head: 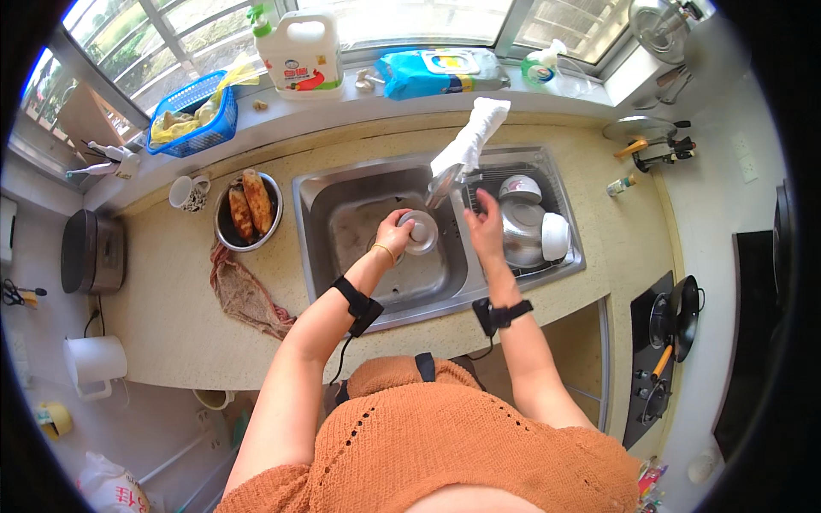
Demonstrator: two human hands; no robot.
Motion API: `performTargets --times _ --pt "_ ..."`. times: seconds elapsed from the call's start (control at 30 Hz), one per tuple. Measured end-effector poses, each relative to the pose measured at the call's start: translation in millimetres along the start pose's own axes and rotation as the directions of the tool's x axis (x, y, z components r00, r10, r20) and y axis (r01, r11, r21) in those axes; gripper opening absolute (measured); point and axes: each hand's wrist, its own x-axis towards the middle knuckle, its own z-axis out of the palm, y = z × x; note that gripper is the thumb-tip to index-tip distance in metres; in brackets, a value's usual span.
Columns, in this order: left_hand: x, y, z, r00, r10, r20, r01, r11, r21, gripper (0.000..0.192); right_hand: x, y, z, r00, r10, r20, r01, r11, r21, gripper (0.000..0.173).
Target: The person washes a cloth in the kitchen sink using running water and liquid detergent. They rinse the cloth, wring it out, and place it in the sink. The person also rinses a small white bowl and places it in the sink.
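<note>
Over the left basin of the stainless steel sink (385,282), my left hand (394,232) grips a small round translucent lid or dish (421,232) by its side. My right hand (485,224) holds nothing, fingers apart, just right of the faucet (444,186), whose upper part is wrapped in a white cloth (471,138). Beside that hand, in the right basin, a dish rack (494,173) holds a metal strainer (523,231), a bowl with a printed pattern (520,188) and a white bowl (555,236).
Left of the sink are a metal bowl (278,215) with two browned food pieces, a white cup (182,191) and a crumpled rag (247,295). A large jug (301,58), a wipes pack (442,72) and a blue basket (228,122) line the sill. A black pan (687,317) is at right.
</note>
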Motion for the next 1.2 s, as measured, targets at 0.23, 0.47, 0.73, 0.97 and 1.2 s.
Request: performTargets --times 0.23,0.47,0.73,0.97,1.2 --pt "-25.6 29.1 4.6 0.970 -0.229 0.086 0.244 0.930 -0.275 0.033 67.0 25.7 9.6 0.990 -0.030 0.138 0.079 0.926 -0.369 0.020" --pt "-21.1 38.3 16.1 0.972 -0.233 0.023 0.227 0.914 -0.336 0.039 7.8 19.6 15.0 0.951 -0.310 0.010 0.296 0.897 -0.329 0.027" --pt "-8.0 13.9 34.0 0.984 -0.045 -0.174 0.022 0.991 -0.132 0.028 34.4 27.4 25.3 0.993 0.083 -0.078 -0.094 0.983 -0.157 0.030" --pt "-10.7 20.2 25.5 0.986 -0.076 -0.145 0.040 0.970 -0.238 0.030 40.5 21.0 48.8 0.969 -0.219 0.117 0.248 0.836 -0.489 0.024" --pt "-13.5 11.2 25.1 0.998 0.040 -0.055 -0.045 0.993 -0.106 0.036 33.3 -15.2 40.9 0.934 -0.162 0.318 0.302 0.833 -0.463 0.041"
